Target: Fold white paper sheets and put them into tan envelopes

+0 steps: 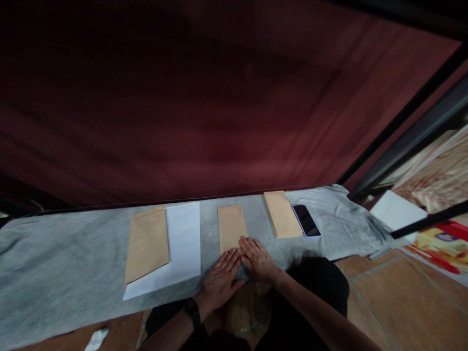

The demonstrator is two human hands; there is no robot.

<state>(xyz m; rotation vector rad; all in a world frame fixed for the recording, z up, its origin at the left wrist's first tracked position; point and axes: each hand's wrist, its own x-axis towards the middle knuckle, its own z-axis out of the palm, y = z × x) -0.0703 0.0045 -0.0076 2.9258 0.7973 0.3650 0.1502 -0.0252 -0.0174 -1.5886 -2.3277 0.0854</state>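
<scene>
A brown paper envelope [232, 224] lies flat on a grey cloth in front of me. Both of my hands rest on its near end, palms down. My left hand [222, 277] is spread flat over the near left corner, a dark band on its wrist. My right hand [259, 258] lies flat on the near right side, its fingertips close to the left hand's. The near edge of the envelope is hidden under the hands. To the right sits a stack of brown envelopes [283, 214]. On the left, another brown envelope [148, 241] partly covers white paper [185, 243].
A phone [306, 220] lies right of the envelope stack. The grey cloth [73, 258] covers a narrow surface, with a dark red panel [226, 117] rising behind it. White crumpled tissue [97, 339] is on the tiled floor [383, 292]. A red and yellow box [444, 243] stands at right.
</scene>
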